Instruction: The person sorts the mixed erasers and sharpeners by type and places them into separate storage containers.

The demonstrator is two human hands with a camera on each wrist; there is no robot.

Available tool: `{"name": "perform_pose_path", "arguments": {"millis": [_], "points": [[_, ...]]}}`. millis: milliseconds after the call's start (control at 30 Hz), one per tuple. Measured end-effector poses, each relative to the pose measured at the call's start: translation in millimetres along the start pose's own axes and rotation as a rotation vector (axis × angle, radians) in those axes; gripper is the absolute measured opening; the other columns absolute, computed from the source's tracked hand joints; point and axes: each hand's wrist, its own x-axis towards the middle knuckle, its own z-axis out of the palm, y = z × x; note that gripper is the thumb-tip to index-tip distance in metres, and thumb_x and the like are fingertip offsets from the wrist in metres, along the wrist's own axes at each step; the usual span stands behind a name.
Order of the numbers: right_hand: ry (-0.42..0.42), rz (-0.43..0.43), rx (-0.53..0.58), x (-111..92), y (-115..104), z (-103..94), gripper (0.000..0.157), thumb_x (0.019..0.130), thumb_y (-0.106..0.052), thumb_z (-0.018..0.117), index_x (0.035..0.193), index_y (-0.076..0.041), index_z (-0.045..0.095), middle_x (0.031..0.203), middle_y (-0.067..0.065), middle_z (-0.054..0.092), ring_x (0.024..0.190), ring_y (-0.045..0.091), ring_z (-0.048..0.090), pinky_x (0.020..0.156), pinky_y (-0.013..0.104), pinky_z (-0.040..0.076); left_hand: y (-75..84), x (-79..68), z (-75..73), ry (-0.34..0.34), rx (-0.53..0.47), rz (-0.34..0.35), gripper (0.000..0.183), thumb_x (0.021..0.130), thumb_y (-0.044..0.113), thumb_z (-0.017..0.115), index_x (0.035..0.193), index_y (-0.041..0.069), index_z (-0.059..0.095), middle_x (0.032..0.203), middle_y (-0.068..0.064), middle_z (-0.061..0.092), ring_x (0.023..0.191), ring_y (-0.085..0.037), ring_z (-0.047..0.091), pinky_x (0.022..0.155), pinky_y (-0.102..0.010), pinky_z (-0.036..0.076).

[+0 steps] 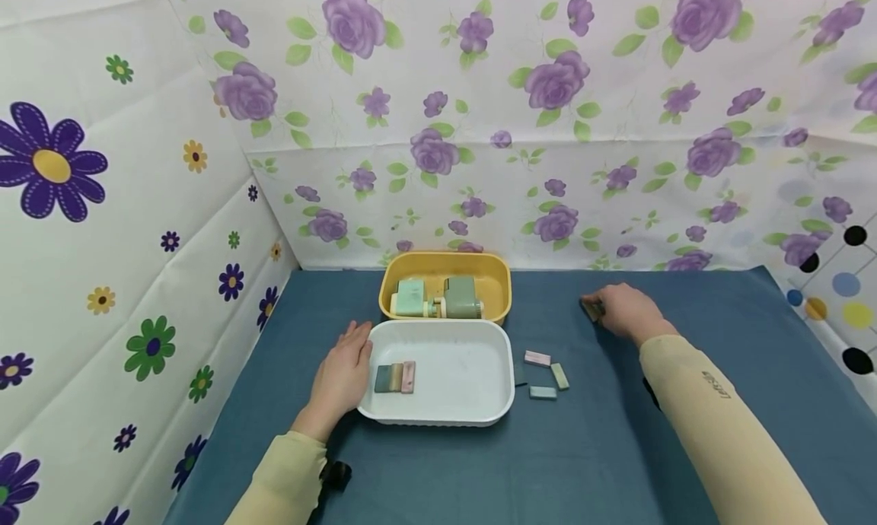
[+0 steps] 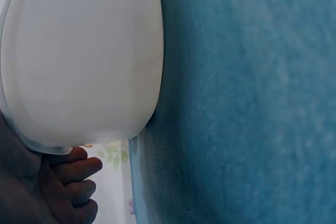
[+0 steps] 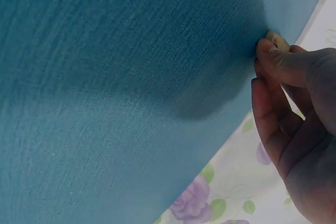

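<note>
Inside the white tray [image 1: 459, 384] sit grouped blocks [image 1: 408, 377], loose blocks [image 1: 537, 358] remain outside, my right hand [image 1: 625, 310] pinches another block [image 3: 278, 41], my left hand [image 1: 344, 370] relaxed alongside

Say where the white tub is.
In the head view, the white tub sits centrally in front of the yellow tub, between the left hand and small blocks.

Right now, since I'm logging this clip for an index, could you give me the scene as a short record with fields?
left hand: touching the left end of the white tray
right hand: pinching a small block
in white tray: a row of small pieces, pink one at its right end
beside tray, right: pink piece, yellow-green piece, pale teal piece
behind tray: yellow tub with two green items
surface: blue cloth
</note>
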Motion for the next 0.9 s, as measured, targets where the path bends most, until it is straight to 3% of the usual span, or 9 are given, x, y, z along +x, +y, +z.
{"name": "perform_pose_path", "arguments": {"millis": [133, 367, 900], "points": [[0.012, 0.006, 0.012, -0.5, 0.5, 3.6, 0.056, 0.098, 0.008, 0.063, 0.152, -0.005, 0.061, 0.142, 0.035, 0.060, 0.074, 0.025, 0.061, 0.057, 0.036, 0.042, -0.7, -0.6, 0.4, 0.001, -0.012, 0.000, 0.048, 0.117, 0.018, 0.044, 0.159, -0.004, 0.046, 0.163, -0.020, 0.047, 0.159, -0.035, 0.031, 0.130, -0.054, 0.025], [0.052, 0.017, 0.015, 1.8, 2.6, 6.6, 0.056, 0.095, 0.009, 0.065, 0.149, -0.007, 0.064, 0.137, 0.032, 0.065, 0.101, 0.043, 0.070, 0.066, 0.041, 0.054, 1.8, 0.2, -1.2, -0.019, -0.010, -0.018, 0.050, 0.117, 0.020, 0.043, 0.161, -0.003, 0.043, 0.165, -0.020, 0.045, 0.160, -0.034, 0.029, 0.130, -0.055, 0.025], [0.067, 0.010, 0.020, 1.9, 4.5, 8.1, 0.056, 0.096, 0.008, 0.062, 0.150, -0.008, 0.064, 0.137, 0.033, 0.065, 0.097, 0.041, 0.070, 0.064, 0.041, 0.054, 5.3, 0.2, 0.0, -0.015, 0.025, -0.014, 0.049, 0.117, 0.020, 0.043, 0.161, -0.003, 0.045, 0.164, -0.019, 0.045, 0.160, -0.033, 0.029, 0.131, -0.053, 0.023]]}}
